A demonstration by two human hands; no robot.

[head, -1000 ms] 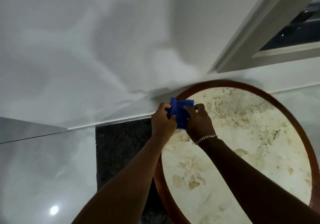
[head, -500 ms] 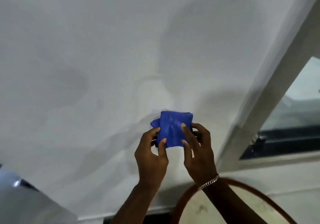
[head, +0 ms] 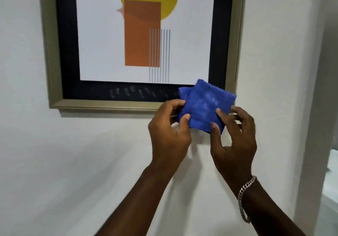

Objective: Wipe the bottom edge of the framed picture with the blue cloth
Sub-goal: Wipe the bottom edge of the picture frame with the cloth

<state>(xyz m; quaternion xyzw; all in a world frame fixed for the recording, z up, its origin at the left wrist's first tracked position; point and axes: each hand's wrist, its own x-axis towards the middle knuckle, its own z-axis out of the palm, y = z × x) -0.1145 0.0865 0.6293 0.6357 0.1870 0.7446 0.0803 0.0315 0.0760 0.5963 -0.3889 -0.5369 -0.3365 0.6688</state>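
— Both hands had a grip on the blue cloth point(head: 204, 106)? How did each one sit?

— Yes. Left hand point(head: 169, 135) pinched the cloth's lower left side between thumb and fingers; right hand point(head: 235, 140) pinched its lower right side the same way. Each grip was closed on the fabric, and the cloth was folded into a rough square, held up flat between them.

— Take me from the biggest thing down.

— White wall point(head: 73, 162) filled the view. On it hung the framed picture point(head: 142, 40), wide and cut off at the top, with a pale gold frame, a black mat, and a print of a yellow shape, an orange rectangle and thin grey lines. Its bottom edge point(head: 102, 105) ran left to right just above the hands.

— And the cloth against it?

— It overlapped the frame's lower right corner, covering that end of the edge. Whether it touched the frame, I could not tell.

— Anything smaller?

— Light smudges point(head: 131, 91) on the black mat's lower band, and a silver chain bracelet point(head: 246, 197) on the right wrist.
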